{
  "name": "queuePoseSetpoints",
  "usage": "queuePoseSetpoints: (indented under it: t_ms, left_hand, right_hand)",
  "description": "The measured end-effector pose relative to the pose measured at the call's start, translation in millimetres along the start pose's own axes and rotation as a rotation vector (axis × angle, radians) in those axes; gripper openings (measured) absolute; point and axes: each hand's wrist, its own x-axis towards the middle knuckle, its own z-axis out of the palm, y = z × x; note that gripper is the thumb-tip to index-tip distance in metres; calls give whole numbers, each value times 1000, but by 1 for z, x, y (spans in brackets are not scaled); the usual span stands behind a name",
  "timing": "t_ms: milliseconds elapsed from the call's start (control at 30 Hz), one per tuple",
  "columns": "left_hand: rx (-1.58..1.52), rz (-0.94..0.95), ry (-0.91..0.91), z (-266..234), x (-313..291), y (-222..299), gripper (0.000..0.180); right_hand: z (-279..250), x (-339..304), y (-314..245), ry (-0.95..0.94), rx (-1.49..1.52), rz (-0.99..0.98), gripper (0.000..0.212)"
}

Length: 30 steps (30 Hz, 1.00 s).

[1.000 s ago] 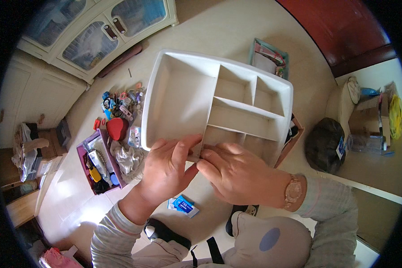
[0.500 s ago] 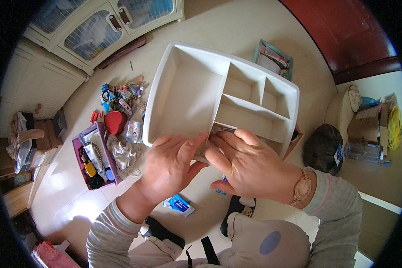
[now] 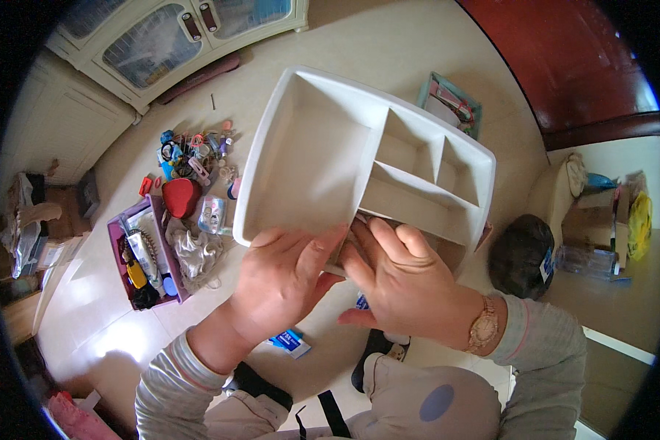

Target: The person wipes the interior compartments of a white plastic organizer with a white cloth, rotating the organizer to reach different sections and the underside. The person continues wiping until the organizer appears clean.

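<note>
A white plastic storage box [image 3: 308, 147] with one large compartment and several small ones is tilted in front of me. My left hand [image 3: 275, 290] is closed round its near wall, thumb pressed close to the divider. The fingers of my right hand [image 3: 418, 286] are bent into the near small compartment, while its thumb sticks out below the near edge. A wristwatch [image 3: 484, 325] is on my right wrist. Both hands cover part of the near wall, so whatever lies under the right fingertips is hidden.
On the floor to the left are a purple basket [image 3: 174, 242] of toiletries, a red heart-shaped box [image 3: 181, 198] and a heap of hair accessories [image 3: 196, 158]. A teal basket [image 3: 425, 89] stands behind the box. A black bag [image 3: 521, 257] sits at right; blue-white packets [image 3: 292, 342] lie near my feet.
The storage box has turned slightly clockwise and shifted a little right in view. My right fingers have bent further over the near compartment. The left hand keeps its hold.
</note>
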Motion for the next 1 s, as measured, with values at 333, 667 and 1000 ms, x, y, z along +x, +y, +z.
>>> queuePoseSetpoints:
  t_ms: [333,667,1000]
  left_hand:
    - [6,-30,-45,0,0,3,79]
    - [26,-21,-34,2,-4,3,76]
    - [-1,-25,-56,1,-2,1,75]
  right_hand:
    - [-18,-3,13,-141,-563,-139,82]
    - [-7,-11,5,-3,-1,-89,21]
    - [-62,-5,65,241,388,41,10]
